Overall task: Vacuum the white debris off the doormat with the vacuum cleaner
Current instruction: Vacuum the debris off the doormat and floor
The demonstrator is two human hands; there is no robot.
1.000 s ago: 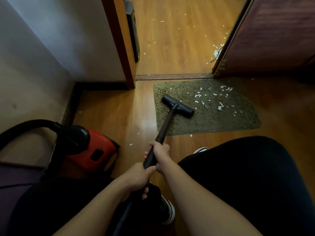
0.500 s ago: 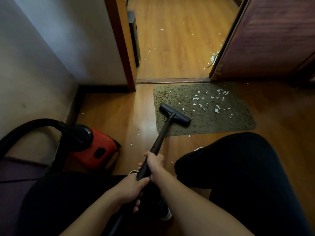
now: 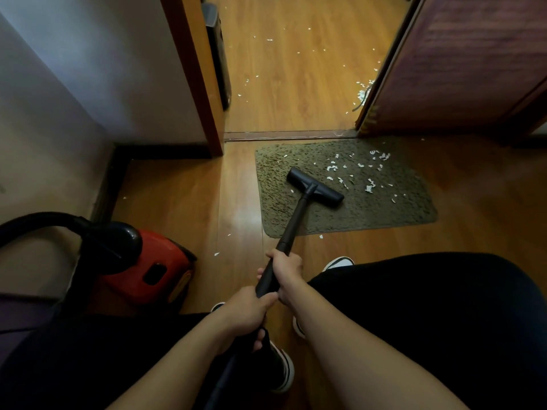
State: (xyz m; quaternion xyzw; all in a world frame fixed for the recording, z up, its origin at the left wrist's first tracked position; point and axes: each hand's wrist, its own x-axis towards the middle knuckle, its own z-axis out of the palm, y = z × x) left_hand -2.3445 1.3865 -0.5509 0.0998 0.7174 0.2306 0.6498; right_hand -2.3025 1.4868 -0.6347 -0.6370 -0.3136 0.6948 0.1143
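Wand slants forward-right onto doormat, nozzle crosswise; left hand and right hand both grip it.

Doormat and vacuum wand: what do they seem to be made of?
Doormat: olive shaggy pile, matte and tufted; looks like textile fibre, synthetic or cotton unclear. Vacuum wand: smooth black tube with a faint sheen; plastic or painted metal, cannot tell. Floor head: black moulded plastic, apparently.
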